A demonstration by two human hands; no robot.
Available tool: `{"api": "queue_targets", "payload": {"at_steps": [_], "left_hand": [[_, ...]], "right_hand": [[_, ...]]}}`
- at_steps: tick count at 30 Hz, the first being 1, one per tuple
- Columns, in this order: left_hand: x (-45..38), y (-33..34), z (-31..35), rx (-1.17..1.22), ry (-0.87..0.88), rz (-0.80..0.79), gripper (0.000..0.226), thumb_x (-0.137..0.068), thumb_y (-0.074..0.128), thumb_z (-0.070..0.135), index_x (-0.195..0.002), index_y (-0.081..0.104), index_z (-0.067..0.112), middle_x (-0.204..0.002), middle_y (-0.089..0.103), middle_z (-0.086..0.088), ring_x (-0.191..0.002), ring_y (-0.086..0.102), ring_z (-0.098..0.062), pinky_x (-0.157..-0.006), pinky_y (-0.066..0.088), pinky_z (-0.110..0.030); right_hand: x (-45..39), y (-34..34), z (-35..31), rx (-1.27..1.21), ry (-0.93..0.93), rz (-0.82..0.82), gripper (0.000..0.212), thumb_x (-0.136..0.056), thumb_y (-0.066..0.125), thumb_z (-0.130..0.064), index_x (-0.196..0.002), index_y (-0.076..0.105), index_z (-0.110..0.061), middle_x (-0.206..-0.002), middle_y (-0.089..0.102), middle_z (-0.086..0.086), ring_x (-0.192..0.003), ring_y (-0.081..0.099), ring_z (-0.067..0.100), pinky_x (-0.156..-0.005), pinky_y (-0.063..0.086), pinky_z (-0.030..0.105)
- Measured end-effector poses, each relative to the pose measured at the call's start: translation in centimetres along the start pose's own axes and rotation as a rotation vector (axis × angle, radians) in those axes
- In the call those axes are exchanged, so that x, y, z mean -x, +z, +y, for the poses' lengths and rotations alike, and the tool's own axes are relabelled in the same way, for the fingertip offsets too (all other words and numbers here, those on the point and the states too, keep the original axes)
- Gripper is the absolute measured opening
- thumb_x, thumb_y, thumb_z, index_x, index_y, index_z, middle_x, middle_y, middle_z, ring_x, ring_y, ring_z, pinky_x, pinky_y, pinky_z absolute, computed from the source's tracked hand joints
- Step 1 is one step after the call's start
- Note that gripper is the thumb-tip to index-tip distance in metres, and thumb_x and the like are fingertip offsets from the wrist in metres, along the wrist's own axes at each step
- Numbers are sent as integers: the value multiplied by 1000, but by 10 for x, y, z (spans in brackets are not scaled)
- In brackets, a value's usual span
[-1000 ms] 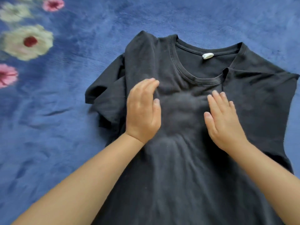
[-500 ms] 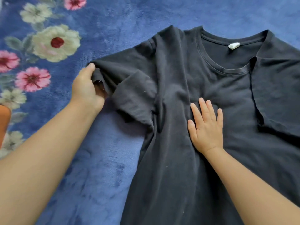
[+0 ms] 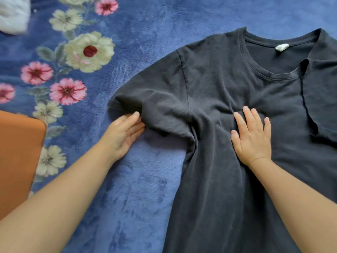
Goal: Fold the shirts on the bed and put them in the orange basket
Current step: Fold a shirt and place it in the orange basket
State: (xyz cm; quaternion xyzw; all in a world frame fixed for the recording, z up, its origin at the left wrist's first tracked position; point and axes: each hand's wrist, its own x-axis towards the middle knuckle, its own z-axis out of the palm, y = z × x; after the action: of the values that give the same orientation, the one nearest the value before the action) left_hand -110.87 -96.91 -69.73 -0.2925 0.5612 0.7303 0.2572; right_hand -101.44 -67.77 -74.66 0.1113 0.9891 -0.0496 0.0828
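Black shirt (image 3: pixel 228 110) lies face up on the bed (image 3: pixel 142 189), collar far side, body running toward the person. Right sleeve already folded in over the chest; left sleeve spread out to the side w/ a rumpled cuff. Orange basket (image 3: pixel 18 156) sits at the left edge, just beside the left forearm, apart from the shirt.

Handling, as a guess: thin knit, light, floppy, no stiffness, so it bunches wherever it's dragged (creases fan from the armpit). Best taken by pinching cuff hem or shoulder seam, w/ the other palm pinning the chest so the body doesn't slide on the plush cover.

Left hand (image 3: pixel 124 134): fingers straight, palm partly up, tips slid under the left sleeve's lower edge, nothing gripped. Right hand (image 3: pixel 252 137): flat, fingers spread, pressing mid-chest.

Vs. half a sec ago: left hand was curled round the sleeve end, sleeve doubled over itself; now the sleeve is laid out and the hand has let go. Right hand stays put on the chest. More basket in view.
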Motion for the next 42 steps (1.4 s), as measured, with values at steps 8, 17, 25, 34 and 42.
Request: {"api": "queue_targets", "payload": {"at_steps": [8,17,25,34,42], "left_hand": [[-2,16,28,226,38,51,33,-96,43,21,-63,39,19,-52,49,8,-56,54,-7,-63,49,-24],[16,-5,10,-117,-70,212,22,-95,47,37,-83,55,20,-76,60,4,-66,58,-8,-60,48,-22],[5,9,24,197,-144,-215,27,-83,51,38,-100,62,20,-94,71,2,-89,67,-14,-81,51,-35],[0,48,39,159,317,32,16,-70,66,4,-75,55,14,-61,63,5,-64,61,-11,-76,51,-32],[40,162,29,-526,333,-679,22,-72,72,9,-84,55,17,-82,61,6,-79,57,-5,-76,47,-16]], "right_hand": [[-2,-3,-7,48,19,-91,78,-80,2,-48,-145,27,-13,-155,15,9,-143,9,27,-113,-2,48],[-2,-16,-6,58,32,-274,83,-74,-6,-52,-149,6,-19,-157,-8,2,-143,-11,19,-113,-11,44],[-5,-24,-7,50,31,-416,58,-96,9,-43,-149,-5,-21,-155,-20,0,-142,-19,17,-112,-14,43],[-14,-33,-8,-31,21,-537,56,-100,21,-35,-148,-6,-24,-154,-20,-2,-142,-19,15,-113,-13,40],[-24,-76,49,-1482,485,-446,37,-96,28,-1,-129,43,-4,-108,68,9,-109,60,17,-100,40,25]]}}
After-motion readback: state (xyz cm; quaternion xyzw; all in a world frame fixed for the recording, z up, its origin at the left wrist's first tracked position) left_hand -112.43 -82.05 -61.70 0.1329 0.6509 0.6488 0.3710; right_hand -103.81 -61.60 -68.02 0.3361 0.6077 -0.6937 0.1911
